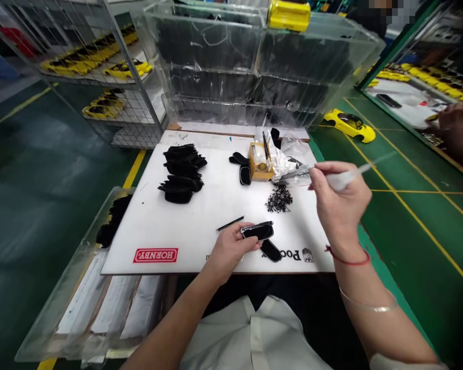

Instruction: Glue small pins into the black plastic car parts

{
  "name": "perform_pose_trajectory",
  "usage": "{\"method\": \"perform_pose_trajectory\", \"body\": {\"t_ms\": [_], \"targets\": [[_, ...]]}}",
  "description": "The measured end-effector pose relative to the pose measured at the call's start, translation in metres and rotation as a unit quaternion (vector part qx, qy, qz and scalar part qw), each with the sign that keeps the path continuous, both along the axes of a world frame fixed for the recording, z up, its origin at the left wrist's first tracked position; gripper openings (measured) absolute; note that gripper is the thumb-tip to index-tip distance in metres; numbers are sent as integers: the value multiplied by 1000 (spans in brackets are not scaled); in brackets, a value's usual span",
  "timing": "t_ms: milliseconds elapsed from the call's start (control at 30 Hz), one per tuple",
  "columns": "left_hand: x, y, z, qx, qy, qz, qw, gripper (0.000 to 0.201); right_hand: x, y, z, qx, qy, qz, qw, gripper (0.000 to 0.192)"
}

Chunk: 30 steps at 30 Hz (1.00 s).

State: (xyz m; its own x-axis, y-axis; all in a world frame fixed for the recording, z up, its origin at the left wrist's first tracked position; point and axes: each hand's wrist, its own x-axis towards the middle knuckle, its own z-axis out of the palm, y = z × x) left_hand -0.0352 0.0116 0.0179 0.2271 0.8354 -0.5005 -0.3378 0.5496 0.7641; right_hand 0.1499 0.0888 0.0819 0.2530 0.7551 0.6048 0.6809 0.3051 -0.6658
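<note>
My left hand (pixel 229 249) is closed on a small black oblong plastic part (pixel 258 230) with a shiny rim, held low over the white board (pixel 200 226). A similar black part (pixel 271 251) lies just below it. A thin black rod (pixel 230 223) rests beside the left fingers. Raised at the right, my right hand (pixel 341 198) pinches a translucent white plastic dropper-like tool (pixel 345 180), its thin end pointing away to the right. Between the hands and the wooden box (pixel 261 174) is a heap of tiny black pieces (pixel 280 199).
Stacked black parts (pixel 181 172) stand on the board's left. Crumpled white tissue (pixel 281 159) leans by the box. Clear bins (pixel 216 61) rise behind. A yellow toy car (pixel 351 125) sits at the right. A tray (pixel 77 298) is at lower left. Another person's hand (pixel 457 128) shows far right.
</note>
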Motion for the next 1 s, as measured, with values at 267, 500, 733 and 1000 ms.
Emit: {"method": "perform_pose_trajectory", "body": {"t_ms": [267,500,733,1000], "targets": [[1,1,4,-3,3,-4,1000,30,8,-67,-22,-101,-16,-18,995,20],[1,2,5,-5,20,-13,1000,32,10,-64,-33,-116,-9,-2,993,20],[0,1,-1,4,10,-21,1000,35,6,-67,-31,-104,-26,-3,994,17],[-1,1,0,8,12,-30,999,33,7,-70,-29,-102,-30,-21,994,18]]}}
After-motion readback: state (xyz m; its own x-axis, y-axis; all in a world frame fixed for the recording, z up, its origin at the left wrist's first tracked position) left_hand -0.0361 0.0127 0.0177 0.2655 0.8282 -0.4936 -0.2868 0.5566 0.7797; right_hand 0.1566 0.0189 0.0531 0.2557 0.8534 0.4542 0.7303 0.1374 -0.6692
